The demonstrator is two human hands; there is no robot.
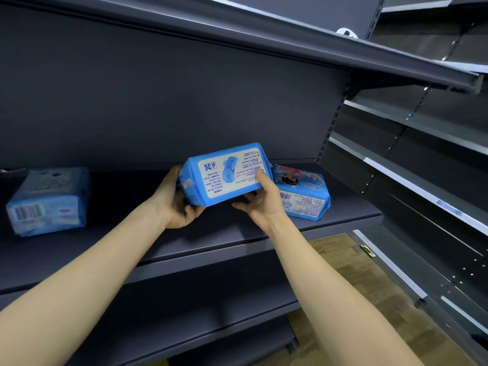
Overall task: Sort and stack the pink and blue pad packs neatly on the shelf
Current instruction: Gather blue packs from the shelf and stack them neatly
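Two forearms (pixel 79 276) reach up from the bottom edge. At frame centre, the left hand (pixel 177 207) grips the left end of a blue pad pack (pixel 227 175) held above the shelf (pixel 237 236); the right hand (pixel 264 207) clasps its right end, thumb on the printed face. A second pack (pixel 306 199) lies just right; a third pack (pixel 47 202) lies far left.

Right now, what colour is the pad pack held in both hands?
The soft plastic pad pack is blue with a white printed panel; head view.

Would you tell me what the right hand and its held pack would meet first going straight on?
Probably the shelf's back panel; the lying blue pack sits just right of the right hand and held pack, depth unclear.
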